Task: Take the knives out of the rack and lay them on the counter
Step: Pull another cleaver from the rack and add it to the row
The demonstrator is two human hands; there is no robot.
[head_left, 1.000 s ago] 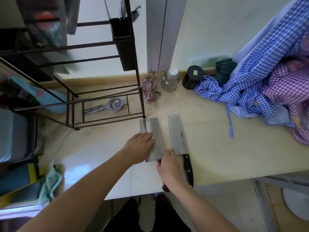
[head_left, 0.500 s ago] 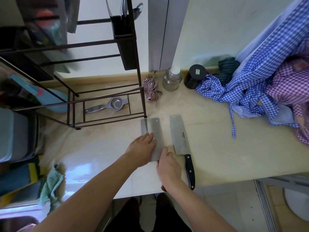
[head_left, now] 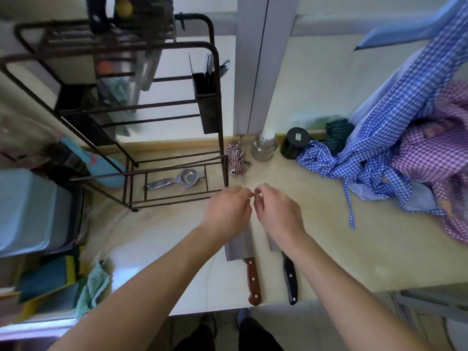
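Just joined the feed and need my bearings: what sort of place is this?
Most likely a home kitchen counter that doubles as a laundry spot. Two cleavers lie on the cream counter, a metal dish rack stands at the left, and checked shirts are heaped at the right.

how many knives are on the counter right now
2, side by side near the counter's front edge: a brown-handled cleaver under the left hand, and a black-handled knife under the right hand. More may sit in the blurred rack.
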